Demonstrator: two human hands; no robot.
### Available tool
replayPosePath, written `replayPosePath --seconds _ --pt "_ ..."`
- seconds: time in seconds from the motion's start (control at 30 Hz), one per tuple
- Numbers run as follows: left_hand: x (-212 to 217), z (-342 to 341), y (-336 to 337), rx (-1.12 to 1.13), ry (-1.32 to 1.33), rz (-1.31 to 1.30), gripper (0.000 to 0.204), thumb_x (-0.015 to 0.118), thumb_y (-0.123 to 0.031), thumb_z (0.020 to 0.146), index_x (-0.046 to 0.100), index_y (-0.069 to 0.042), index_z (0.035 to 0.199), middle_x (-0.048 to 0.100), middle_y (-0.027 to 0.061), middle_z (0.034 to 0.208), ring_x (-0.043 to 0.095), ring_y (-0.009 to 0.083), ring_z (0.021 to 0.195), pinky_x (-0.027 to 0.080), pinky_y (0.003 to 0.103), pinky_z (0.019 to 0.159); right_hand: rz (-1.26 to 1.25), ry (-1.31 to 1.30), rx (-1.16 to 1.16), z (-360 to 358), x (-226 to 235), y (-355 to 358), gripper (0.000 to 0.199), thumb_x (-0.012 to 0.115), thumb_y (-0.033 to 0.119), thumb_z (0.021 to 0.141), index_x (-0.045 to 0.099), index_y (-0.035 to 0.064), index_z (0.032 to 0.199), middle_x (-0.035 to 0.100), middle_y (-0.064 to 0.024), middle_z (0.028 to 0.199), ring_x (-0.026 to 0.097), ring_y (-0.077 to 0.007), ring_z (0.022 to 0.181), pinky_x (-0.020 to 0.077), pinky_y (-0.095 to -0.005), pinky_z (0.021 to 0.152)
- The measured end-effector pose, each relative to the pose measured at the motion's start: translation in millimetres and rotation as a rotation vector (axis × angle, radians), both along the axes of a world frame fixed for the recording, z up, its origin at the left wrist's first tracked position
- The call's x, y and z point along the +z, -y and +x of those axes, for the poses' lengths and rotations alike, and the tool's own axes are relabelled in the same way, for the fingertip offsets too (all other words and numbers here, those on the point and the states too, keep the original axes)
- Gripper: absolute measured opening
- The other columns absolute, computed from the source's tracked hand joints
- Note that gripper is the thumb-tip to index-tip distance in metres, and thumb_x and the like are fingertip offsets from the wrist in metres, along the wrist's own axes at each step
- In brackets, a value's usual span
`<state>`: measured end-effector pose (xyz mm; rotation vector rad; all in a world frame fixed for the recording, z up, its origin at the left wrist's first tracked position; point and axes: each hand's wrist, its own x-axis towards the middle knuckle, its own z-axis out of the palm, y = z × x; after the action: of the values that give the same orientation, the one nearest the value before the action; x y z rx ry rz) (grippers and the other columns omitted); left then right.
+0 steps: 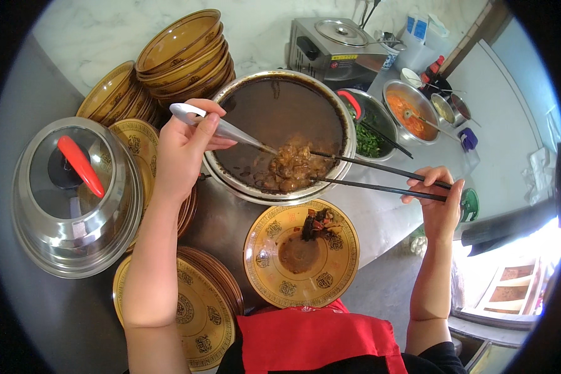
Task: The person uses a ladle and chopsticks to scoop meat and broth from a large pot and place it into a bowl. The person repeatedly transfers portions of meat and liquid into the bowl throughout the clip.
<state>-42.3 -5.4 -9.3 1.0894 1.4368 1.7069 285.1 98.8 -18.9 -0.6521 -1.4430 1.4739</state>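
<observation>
My left hand [193, 137] is closed round the handle of a metal ladle [230, 132], whose bowl end dips into a large steel pot [213, 163] of dark brown broth [280, 109]. Brown chunks of food [296, 165] are heaped at the ladle's end, near the pot's front rim. From the right, my right hand [436, 193] grips a pair of black chopsticks [380, 188]. Their tips are spread and reach the chunks. Just in front of the pot lies a yellow patterned plate [265, 265] with some brown liquid and dark scraps [316, 224] on it.
Stacked brown bowls [181, 59] stand at the back left. Piles of yellow plates [199, 311] and a domed steel lid [75, 181] are on the left. Bowls of chopped greens [371, 128] and orange sauce [411, 106] sit right of the pot, before a steel appliance [330, 47].
</observation>
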Motion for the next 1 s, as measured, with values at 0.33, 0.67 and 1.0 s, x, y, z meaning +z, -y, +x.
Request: replayPosePath --seconds 0.33,0.67,1.0 --pt "1.4 -2.9 4.9 0.034 0.014 0.021 0.013 0.045 -0.012 0.084 0.049 -0.001 0.089 0.051 0.0051 0.078 0.056 0.0121 0.068 0.051 0.027 0.065 0.123 0.032 -0.014 -10.8 0.0 1.3 0.038 0.030 0.030 0.088 0.041 -0.0017 0.072 0.049 -0.0179 0.077 0.057 -0.0249 0.062 0.0508 -0.0335 0.057" --pt "1.9 -4.9 6.0 0.062 0.005 0.028 0.013 0.043 -0.012 0.085 0.049 -0.002 0.089 0.053 0.0057 0.079 0.058 0.0139 0.069 0.051 0.027 0.064 0.169 -0.066 -0.050 -23.1 -0.4 1.8 0.035 0.029 0.026 0.089 0.038 -0.0013 0.069 0.047 -0.0177 0.074 0.056 -0.0266 0.062 0.0510 -0.0347 0.057" --pt "4.4 -1.7 7.9 0.064 0.005 0.050 0.013 0.043 -0.012 0.085 0.049 -0.001 0.089 0.052 0.0057 0.081 0.057 0.0133 0.070 0.051 0.027 0.065 0.068 -0.119 -0.098 -25.0 1.8 0.6 0.033 0.029 0.026 0.089 0.037 -0.0007 0.071 0.047 -0.0169 0.075 0.056 -0.0274 0.064 0.0514 -0.0368 0.060"
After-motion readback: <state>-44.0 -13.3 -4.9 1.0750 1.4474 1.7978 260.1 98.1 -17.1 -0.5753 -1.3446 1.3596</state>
